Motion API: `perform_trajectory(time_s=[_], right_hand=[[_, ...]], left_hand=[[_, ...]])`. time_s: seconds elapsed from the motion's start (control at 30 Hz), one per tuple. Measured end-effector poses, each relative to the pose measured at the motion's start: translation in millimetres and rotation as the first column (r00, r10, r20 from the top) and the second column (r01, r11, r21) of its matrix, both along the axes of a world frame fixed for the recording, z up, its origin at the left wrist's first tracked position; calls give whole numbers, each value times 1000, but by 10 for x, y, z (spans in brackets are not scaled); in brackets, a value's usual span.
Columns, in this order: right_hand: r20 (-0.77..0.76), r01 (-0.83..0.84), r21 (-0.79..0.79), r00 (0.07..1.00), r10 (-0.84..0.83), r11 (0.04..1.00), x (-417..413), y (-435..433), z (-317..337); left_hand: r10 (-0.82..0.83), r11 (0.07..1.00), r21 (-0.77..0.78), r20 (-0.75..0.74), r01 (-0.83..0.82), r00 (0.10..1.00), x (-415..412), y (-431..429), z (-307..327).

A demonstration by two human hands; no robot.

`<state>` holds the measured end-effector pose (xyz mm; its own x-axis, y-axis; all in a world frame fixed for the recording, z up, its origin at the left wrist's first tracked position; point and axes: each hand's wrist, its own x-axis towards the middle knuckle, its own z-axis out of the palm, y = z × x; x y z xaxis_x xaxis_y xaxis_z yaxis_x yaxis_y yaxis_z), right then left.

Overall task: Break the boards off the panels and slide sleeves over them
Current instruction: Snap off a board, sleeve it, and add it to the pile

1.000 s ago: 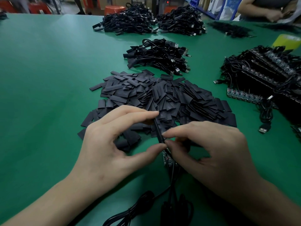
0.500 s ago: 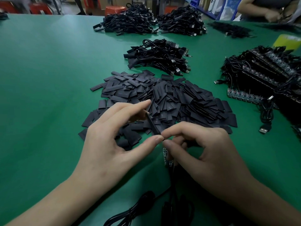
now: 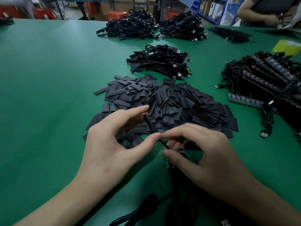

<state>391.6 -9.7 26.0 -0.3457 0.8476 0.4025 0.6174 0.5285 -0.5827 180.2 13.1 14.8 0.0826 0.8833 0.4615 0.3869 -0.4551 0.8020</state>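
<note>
The left hand (image 3: 114, 144) pinched a flat black sleeve (image 3: 150, 126) seen edge-on, with the forefinger at the sleeve's far end and the thumb against its side lower down. The other fingers were spread behind it. The right hand (image 3: 208, 157) met it from the other side. Its forefinger tip touched the left thumb, and its thumb and curled fingers held a small board (image 3: 169, 165) at the sleeve's lower end. Most of the board was hidden under that hand, so how far it sat inside the sleeve could not be told. A black cable (image 3: 175, 201) ran from the board to the near edge of the green worktop (image 3: 48, 79).

Just beyond the hands, a wide heap of loose sleeves (image 3: 171, 98) lay mid-worktop. Behind the heap sat a bundle of sleeved USB cables (image 3: 162, 62), and two larger cable piles (image 3: 133, 28) lay near the far edge. At the right edge, stacked panels (image 3: 268, 82) with cables attached were piled up, and a loose USB plug (image 3: 264, 133) lay in front of them. A yellow object (image 3: 288, 46) stood behind the panels. Another person's arms (image 3: 260, 15) showed at the far right corner.
</note>
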Motion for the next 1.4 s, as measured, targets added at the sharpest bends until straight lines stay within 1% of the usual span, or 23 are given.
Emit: perform_trajectory(time_s=[0.13, 0.2, 0.27, 0.33, 0.43, 0.47, 0.5, 0.53, 0.6, 0.67, 0.7, 0.73, 0.8, 0.87, 0.93, 0.97, 1.03, 1.13, 1.2, 1.3, 1.4], right_hand=[[231, 62, 37, 971, -69, 997, 70, 19, 64], [289, 63, 26, 955, -68, 998, 70, 13, 84], [289, 51, 4, 956, -50, 999, 48, 6, 87], [258, 55, -25, 965, -47, 998, 27, -4, 112], [165, 83, -147, 985, -58, 986, 56, 19, 267], [135, 88, -176, 989, -64, 980, 96, 55, 351], [134, 106, -167, 987, -84, 980, 151, 116, 438], [167, 140, -122, 979, -118, 983, 204, 207, 535], [244, 225, -4, 945, -217, 974, 283, 481, 745], [297, 264, 101, 912, -283, 959, 291, 835, 936], [308, 265, 134, 905, -294, 955, 277, 1048, 1006], [329, 261, 174, 894, -305, 950, 241, 1272, 1063], [381, 240, 251, 866, -324, 938, 124, 1740, 1153], [431, 223, 287, 838, -333, 932, -38, 2166, 1228], [516, 216, 281, 788, -337, 935, -193, 2463, 1281], [548, 221, 260, 768, -332, 940, -258, 2543, 1290], [535, 228, 244, 779, -327, 943, -353, 2595, 1265], [426, 188, 268, 857, -291, 945, -385, 2345, 1113], [318, 171, 218, 918, -236, 961, -298, 1928, 956], [155, 168, 28, 973, -170, 985, -81, 1173, 683], [11, 94, -243, 996, -94, 965, 44, 547, 428]], left_hand=[[71, 997, -5, 63, -71, 995, -24, 21, 32], [93, 996, -14, 87, -93, 992, -34, 29, 40], [98, 995, -24, 101, -96, 990, -36, 33, 42], [93, 996, -21, 104, -91, 990, -32, 34, 30], [81, 996, -37, 111, -78, 990, -30, 39, 4], [84, 996, -42, 91, -80, 992, -31, 41, -1], [88, 996, -33, 41, -87, 995, -31, 39, -6], [91, 996, -11, -39, -91, 995, -30, 35, -10], [73, 997, 41, -251, -64, 965, -9, 11, -12], [33, 997, 83, -469, 7, 883, 32, -26, -9], [14, 994, 101, -546, 49, 837, 46, -40, -15], [-4, 991, 107, -595, 85, 804, 55, -51, -18], [-51, 986, 88, -639, 139, 768, 70, -57, -14], [-103, 979, 63, -665, 194, 740, 91, -60, -9], [-152, 968, 45, -680, 248, 718, 106, -56, -19], [-175, 964, 32, -670, 264, 721, 105, -51, -27], [-225, 959, 1, -609, 284, 761, 80, -36, -44], [-275, 951, -18, -511, 310, 814, 47, -21, -39], [-300, 946, -28, -458, 323, 837, 49, -16, -22], [-325, 945, -79, -299, 316, 897, 51, -9, -2], [-305, 941, -165, -28, 296, 952, 31, 9, 22]])
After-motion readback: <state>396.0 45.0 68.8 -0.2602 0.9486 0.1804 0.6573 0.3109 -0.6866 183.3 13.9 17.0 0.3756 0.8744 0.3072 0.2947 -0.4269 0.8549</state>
